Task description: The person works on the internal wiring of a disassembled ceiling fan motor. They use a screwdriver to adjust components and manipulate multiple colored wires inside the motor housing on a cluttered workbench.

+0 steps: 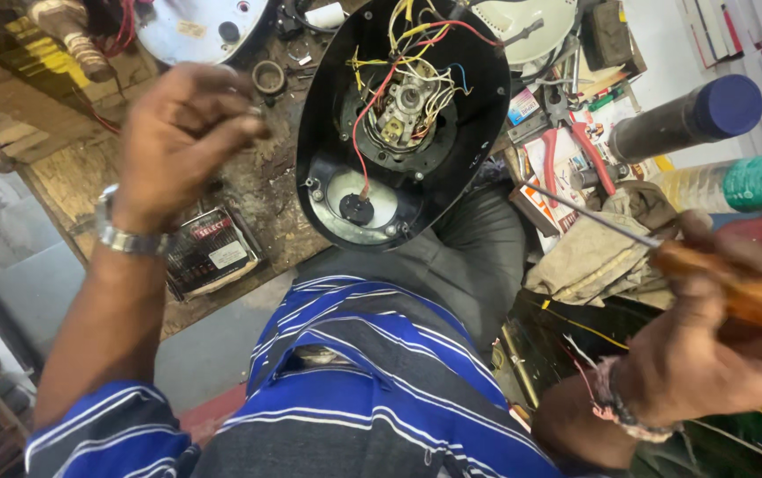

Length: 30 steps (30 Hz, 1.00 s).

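Both hands are up off the bench right now: left hand (184, 133) hangs at about 10 o'clock with the fingers curled loosely inward, and I honestly can't tell if anything small is pinched in there. Right hand (708, 354) down at 4 o'clock is wrapped tight round the amber handle of a screwdriver (664, 243), whose thin shaft runs up toward 10 o'clock with the tip stopping short of the black oval housing (407, 115). That housing sits at 12 o'clock, tipped open toward the person, with a tangle of red, yellow and white wires (398, 71) over a metal hub in the middle, and its lower edge hangs off the bench over the lap. Stuff crowding it: red-handled pliers (576, 142) just beside its right side at 2 o'clock, a crumpled tan rag (593, 252) under the screwdriver shaft, a dark cylinder with a blue cap (695, 115) and a clear bottle with a green band (744, 181) further out at 2 to 3 o'clock. On the left, a small dark box (212, 252) sits near the bench edge at 9 o'clock, below the left wrist, and a metal ring (268, 77) lies between the left hand and the housing. Only real open room is the gap over the grey trousers (478, 257) between the two hands.
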Available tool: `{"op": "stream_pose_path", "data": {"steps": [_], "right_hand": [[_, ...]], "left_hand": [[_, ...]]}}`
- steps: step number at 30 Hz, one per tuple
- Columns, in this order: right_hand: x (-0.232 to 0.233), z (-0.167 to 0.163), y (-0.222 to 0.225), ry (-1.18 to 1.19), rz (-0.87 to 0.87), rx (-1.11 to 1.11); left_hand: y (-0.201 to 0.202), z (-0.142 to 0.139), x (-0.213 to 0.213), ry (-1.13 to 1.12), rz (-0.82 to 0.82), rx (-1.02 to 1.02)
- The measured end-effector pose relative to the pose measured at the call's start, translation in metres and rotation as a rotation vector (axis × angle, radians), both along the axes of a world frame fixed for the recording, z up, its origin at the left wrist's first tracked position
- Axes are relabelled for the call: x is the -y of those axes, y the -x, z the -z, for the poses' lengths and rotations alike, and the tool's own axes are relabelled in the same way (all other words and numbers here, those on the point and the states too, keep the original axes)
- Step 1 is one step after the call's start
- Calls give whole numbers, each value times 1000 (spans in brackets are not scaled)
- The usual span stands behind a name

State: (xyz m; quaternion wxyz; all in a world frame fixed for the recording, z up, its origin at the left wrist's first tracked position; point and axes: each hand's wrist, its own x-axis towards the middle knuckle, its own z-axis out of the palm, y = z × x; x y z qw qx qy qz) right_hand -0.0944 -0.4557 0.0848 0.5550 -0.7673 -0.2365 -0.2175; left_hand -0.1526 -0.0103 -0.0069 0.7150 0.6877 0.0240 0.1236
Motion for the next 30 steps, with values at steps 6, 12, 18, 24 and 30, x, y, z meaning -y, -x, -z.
{"op": "stream_pose_path", "data": {"steps": [6,12,18,24,30], "right_hand": [[-44,4,2,-379,-190,41],[-59,-1,4,-376,-203,-7],[-60,-1,5,-443,-204,-19],[-58,-2,4,-377,-192,-15],[-49,0,-2,-317,-251,-35]], "left_hand": [[-36,-35,66,-192,201,33],[-48,-40,85,-289,229,28],[-52,-35,86,-413,180,61],[-52,-35,88,-441,180,116],[-55,-33,90,-542,210,221]]}}
